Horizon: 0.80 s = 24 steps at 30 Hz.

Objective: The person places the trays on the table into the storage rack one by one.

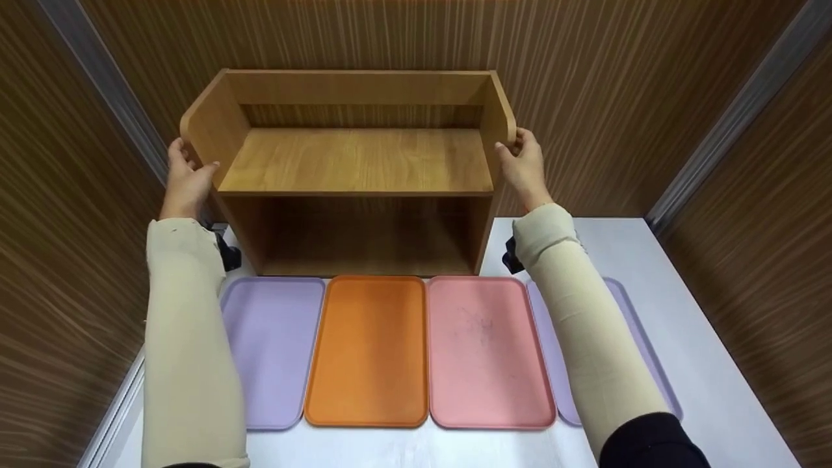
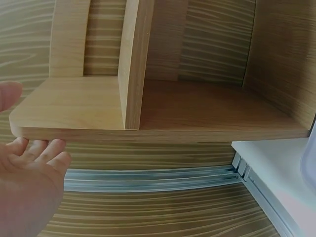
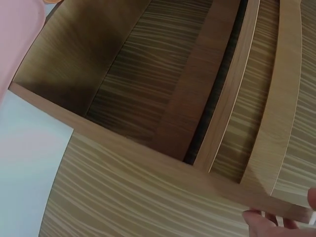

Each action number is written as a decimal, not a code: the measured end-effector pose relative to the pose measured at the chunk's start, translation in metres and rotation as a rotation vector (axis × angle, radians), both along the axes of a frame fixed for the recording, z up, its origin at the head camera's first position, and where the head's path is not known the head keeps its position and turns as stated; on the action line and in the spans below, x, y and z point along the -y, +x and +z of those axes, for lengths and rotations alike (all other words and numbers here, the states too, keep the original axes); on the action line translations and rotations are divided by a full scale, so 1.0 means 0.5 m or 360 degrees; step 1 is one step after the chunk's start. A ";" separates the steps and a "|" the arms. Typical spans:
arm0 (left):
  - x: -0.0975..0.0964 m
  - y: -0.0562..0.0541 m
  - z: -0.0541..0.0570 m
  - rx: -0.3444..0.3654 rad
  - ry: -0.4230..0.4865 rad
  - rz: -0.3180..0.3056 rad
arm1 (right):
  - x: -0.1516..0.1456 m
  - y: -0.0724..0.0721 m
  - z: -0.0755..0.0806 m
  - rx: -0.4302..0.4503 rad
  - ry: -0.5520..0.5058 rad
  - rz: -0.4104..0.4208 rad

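Observation:
A two-level wooden shelf (image 1: 357, 159) stands on the white table, with tall side panels and a rail along its upper back. On its left side panel (image 2: 74, 103) my left hand (image 1: 187, 182) grips the rounded front edge. The fingers (image 2: 42, 150) lie along the outer face and the thumb is on the inner side. My right hand (image 1: 526, 169) holds the right side panel (image 1: 499, 110) near its upper front corner, its thumb inside and its fingers (image 3: 264, 224) at the outer face. Both shelf levels are bare.
In front of the shelf, trays lie side by side: a purple tray (image 1: 276, 351), an orange tray (image 1: 367, 351), a pink tray (image 1: 491, 354) and another purple tray (image 1: 640, 338), partly under my right forearm. Wood-grain walls (image 1: 650, 97) enclose the white table (image 1: 702, 364) at the back and sides.

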<state>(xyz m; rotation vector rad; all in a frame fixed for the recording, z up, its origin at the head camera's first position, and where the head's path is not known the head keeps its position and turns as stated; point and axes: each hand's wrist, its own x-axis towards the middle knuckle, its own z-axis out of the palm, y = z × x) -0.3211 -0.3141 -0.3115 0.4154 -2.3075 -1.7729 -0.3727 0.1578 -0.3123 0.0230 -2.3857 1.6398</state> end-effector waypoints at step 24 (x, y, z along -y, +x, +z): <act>-0.046 0.001 -0.022 -0.0201 0.0085 0.0322 | -0.035 0.007 -0.023 -0.0135 0.0086 -0.0227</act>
